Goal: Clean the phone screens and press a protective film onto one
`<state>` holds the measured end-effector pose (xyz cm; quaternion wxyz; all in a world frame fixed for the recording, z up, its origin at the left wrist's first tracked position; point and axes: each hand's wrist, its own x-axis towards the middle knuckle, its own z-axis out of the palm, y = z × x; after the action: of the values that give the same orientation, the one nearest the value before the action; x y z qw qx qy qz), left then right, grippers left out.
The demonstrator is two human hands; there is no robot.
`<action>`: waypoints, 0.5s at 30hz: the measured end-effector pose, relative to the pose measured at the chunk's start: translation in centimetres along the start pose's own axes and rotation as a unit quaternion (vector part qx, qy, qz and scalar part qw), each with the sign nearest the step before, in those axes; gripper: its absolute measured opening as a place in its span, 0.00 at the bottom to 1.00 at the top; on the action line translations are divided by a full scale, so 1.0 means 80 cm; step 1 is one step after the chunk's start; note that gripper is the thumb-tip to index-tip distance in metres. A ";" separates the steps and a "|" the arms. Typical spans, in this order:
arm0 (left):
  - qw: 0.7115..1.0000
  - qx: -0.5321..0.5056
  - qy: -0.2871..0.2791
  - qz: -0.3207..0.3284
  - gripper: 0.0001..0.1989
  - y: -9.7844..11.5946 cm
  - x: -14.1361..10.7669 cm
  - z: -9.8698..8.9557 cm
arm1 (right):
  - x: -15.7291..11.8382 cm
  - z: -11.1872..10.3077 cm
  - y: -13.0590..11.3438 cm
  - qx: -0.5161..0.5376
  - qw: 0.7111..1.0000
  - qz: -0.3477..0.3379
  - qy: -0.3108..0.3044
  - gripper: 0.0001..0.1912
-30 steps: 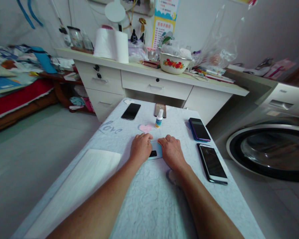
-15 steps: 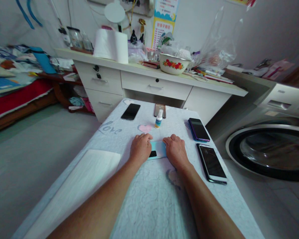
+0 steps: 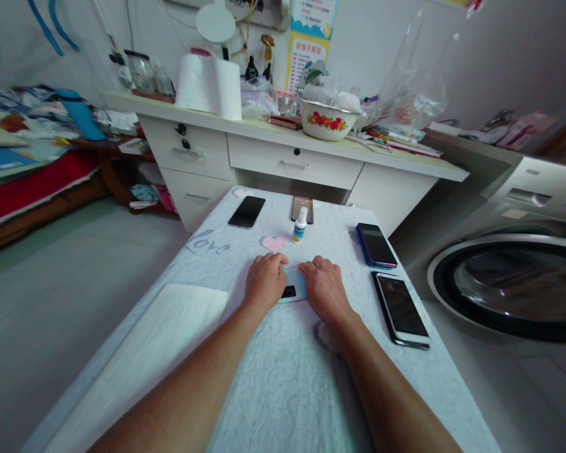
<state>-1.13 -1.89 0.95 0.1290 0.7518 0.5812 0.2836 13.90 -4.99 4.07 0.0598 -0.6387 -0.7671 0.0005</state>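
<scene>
A light blue phone (image 3: 297,283) lies flat on the table, its back with a black camera block turned up. Around its left end, beside the camera block, my left hand (image 3: 265,280) is closed. My right hand (image 3: 324,288) has its fingers curled over the right part of the phone, hiding that end. Whether anything thin lies under those fingers, I cannot make out. Just beyond the hands stands a small white spray bottle (image 3: 299,228) with a blue and yellow label. Behind it is a brown phone or phone case (image 3: 306,204).
A black phone (image 3: 248,212) lies at the far left of the cloth-covered table (image 3: 283,390). Stacked phones (image 3: 377,245) and a white-framed phone (image 3: 402,308) sit along the right edge. A pale flat sheet (image 3: 170,333) is at left. Beyond are a desk (image 3: 259,148) and washing machine (image 3: 523,182).
My right hand has slid a little to the left over the phone, covering more of it and coming closer to my left hand. The left hand has stayed in place.
</scene>
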 end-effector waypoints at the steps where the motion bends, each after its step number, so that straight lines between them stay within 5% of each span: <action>1: 1.000 0.000 0.001 0.001 0.14 -0.001 0.000 0.001 | 0.000 -0.001 0.001 0.000 1.000 0.003 -0.002 0.18; 15: 1.000 -0.009 0.007 -0.001 0.13 -0.001 0.000 0.001 | -0.003 -0.004 0.033 0.001 0.997 0.080 0.008 0.19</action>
<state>-1.13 -1.90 0.85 0.1325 0.7479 0.5803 0.2938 16.58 -4.78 4.19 0.0661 -0.6979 -0.7131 0.0006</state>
